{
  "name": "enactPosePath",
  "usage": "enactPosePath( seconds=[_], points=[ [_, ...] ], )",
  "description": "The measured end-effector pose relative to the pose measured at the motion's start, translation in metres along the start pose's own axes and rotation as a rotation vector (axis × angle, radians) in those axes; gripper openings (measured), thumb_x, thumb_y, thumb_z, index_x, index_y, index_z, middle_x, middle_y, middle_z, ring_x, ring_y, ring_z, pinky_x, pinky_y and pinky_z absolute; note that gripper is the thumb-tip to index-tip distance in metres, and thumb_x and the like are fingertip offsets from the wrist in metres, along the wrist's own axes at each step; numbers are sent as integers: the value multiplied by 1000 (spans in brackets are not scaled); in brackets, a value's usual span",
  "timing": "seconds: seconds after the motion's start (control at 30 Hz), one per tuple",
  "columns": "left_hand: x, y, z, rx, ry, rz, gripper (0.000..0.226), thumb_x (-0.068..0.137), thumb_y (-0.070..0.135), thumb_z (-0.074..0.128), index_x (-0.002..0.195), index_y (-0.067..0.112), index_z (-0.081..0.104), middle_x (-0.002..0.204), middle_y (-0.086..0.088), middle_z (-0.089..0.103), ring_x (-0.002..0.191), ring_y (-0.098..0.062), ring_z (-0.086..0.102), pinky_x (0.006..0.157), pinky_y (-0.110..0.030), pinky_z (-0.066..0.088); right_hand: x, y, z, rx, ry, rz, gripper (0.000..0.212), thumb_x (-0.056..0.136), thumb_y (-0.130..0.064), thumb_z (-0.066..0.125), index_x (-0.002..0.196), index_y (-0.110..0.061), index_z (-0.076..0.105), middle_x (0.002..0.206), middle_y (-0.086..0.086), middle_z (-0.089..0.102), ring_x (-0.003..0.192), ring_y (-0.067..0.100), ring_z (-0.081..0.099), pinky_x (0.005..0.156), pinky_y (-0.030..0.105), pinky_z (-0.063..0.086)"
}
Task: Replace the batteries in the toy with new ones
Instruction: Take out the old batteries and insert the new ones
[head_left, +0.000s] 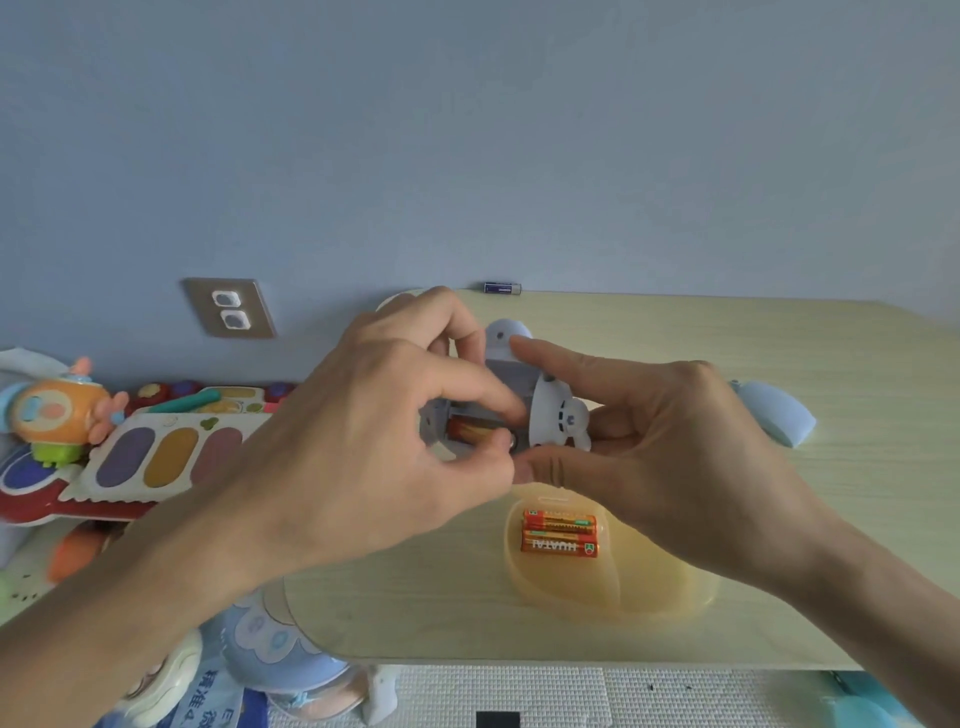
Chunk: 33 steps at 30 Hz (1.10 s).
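A plain blue-grey wall (519, 130) is seen over the upper half of the view. A beige socket plate (228, 307) is fixed on it low at the left, and two white covers are set in it, one above the other. A table (779, 353) of pale wood with rounded corners is placed with its far edge at the wall. Below its near edge a white floor mat (519, 691) with a fine raised grid is laid. Coloured playthings (156, 457) are heaped left of the table. The room is lit softly and evenly.
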<state>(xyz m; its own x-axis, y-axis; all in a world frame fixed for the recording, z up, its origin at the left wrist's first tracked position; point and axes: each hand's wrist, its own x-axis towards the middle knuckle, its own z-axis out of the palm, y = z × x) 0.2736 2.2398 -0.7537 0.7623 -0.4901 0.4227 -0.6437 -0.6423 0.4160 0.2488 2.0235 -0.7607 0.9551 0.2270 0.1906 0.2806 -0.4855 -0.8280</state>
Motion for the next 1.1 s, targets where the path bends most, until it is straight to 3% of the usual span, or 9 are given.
enactPosePath(
  seconds=[0.1,0.17,0.37,0.5,0.57,0.67,0.77,0.97,1.1],
  points=[
    [1,-2,-1,-13,5,40,19,85,45,65,91,41,83,100,14,56,97,-14,60,81,-16,40,1,3,-5,-3,6,51,69,68,-48,89,131,-56,63,72,-1,84,71,-2,66,65,34,64],
    [2,-5,-4,-44,-32,72,20,87,45,66,98,39,82,108,16,61,106,-15,63,86,-15,42,2,3,-8,30,13,72,69,65,-50,88,130,-53,65,60,-8,77,59,5,46,57,24,49],
    [6,-17,2,-234,-5,60,18,89,45,78,107,42,80,107,15,74,112,-13,70,100,-23,50,1,6,-17,31,28,96,72,59,-53,84,129,-55,65,81,5,85,67,31,75,78,55,64],
    [1,-5,8,-404,31,98,28,85,36,79,112,34,81,103,12,81,104,-11,76,93,-18,54,2,17,-33,-65,105,120,72,69,-40,90,134,-51,62,56,-21,74,41,5,56,51,12,47],
    [-4,2,23,-371,-46,123,29,85,38,82,112,27,83,101,15,83,94,-4,77,86,-20,58,2,23,-43,-76,164,151,74,68,-38,90,137,-44,65,66,-35,74,48,-3,67,51,4,44],
    [-11,10,48,-298,-174,94,35,81,44,84,112,28,84,99,17,83,90,1,76,86,-28,60,3,29,-55,-56,247,164,81,58,-53,84,137,-46,65,100,-26,81,80,-2,80,74,17,60],
    [-9,10,60,-196,-219,124,31,82,44,83,111,32,84,99,19,81,91,2,71,88,-26,56,4,38,-66,23,322,175,84,56,-53,86,136,-44,66,107,-13,83,86,3,82,97,41,61],
    [0,12,50,-199,-241,80,36,79,54,82,107,33,85,99,20,80,94,-4,70,87,-21,53,3,53,-75,112,349,203,86,52,-51,89,134,-41,68,104,-10,85,88,15,84,103,48,57],
    [53,-17,41,-108,-43,-47,12,85,34,86,96,29,87,83,20,78,76,11,67,70,-4,45,7,66,-78,141,347,218,87,51,-51,89,135,-40,68,102,-10,85,88,17,84,103,50,57]
  ],
)
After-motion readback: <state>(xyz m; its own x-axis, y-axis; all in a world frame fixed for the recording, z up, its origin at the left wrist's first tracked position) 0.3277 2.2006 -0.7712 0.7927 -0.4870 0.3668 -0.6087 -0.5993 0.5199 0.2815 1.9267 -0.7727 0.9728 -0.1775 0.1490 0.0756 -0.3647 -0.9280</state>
